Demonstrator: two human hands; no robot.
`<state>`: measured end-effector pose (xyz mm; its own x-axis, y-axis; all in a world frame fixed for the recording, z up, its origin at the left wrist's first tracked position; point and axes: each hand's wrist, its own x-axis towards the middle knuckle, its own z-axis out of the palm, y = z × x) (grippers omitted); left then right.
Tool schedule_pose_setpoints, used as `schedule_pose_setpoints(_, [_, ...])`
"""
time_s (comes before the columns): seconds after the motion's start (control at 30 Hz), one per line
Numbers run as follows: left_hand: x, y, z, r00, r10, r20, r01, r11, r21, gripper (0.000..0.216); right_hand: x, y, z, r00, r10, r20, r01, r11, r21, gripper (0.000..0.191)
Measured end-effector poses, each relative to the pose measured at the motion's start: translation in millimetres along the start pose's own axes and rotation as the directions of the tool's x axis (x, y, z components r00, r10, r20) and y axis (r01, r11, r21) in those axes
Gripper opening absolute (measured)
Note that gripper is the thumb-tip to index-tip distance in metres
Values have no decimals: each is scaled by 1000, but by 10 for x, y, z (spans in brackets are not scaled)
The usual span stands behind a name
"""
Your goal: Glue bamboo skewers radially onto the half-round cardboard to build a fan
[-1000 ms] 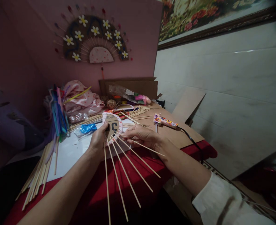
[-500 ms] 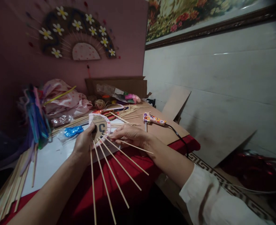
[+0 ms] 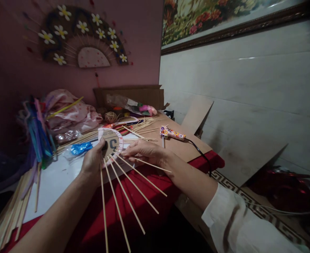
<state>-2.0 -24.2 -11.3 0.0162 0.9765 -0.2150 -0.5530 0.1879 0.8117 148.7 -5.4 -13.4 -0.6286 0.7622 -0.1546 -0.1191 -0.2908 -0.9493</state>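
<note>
Left hand (image 3: 93,160) closed on a round cardboard disc (image 3: 113,142) with a white rim, thumb pressed across its face. Disc held just above the near part of the surface (image 3: 55,179), centre-left of view. Five fanned sticks (image 3: 128,196) spread from the disc's lower edge toward the camera, over the red cloth (image 3: 149,186) at the surface's front edge. Right hand (image 3: 144,151) just right of the disc, fingers pinched on a loose stick (image 3: 152,164) whose far tip meets the disc rim; its tail end points right, past the wrist. Cannot tell whether that stick is fixed to the disc. Behind the right hand a floral-patterned glue gun (image 3: 172,133) lies on brown cardboard, black cable (image 3: 200,154) trailing off the edge. Stick pile (image 3: 134,127) behind the disc, another stick bundle (image 3: 10,214) at far left. Blue wrapper (image 3: 78,148) just left of the left hand. Pink fabric (image 3: 68,112), twine ball (image 3: 110,116) and cardboard box (image 3: 134,94) at the back. Flowered fan decoration (image 3: 83,38) on the pink wall.
</note>
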Motion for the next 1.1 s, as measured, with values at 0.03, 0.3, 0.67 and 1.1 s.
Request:
schedule_pose_setpoints(0.03, [3,-2,-5,1000,-9,1,9,1000,-7,31,15,11,-11,1000,3,11,-3,1000,-8,7])
schedule_pose_setpoints(0.3, [19,36,-19,998,31,-47,-33,999,-41,27,41,44,-58,997,1,79,9,992,-122,24])
schedule_pose_setpoints(0.67, [16,217,-23,970,164,-179,-178,982,-64,25,111,70,-110,944,-262,-203,250,965,-82,44])
schedule_pose_setpoints(1.1, [18,141,-75,991,127,-40,-128,991,-27,26,43,81,-71,995,-65,69,77,981,-177,49])
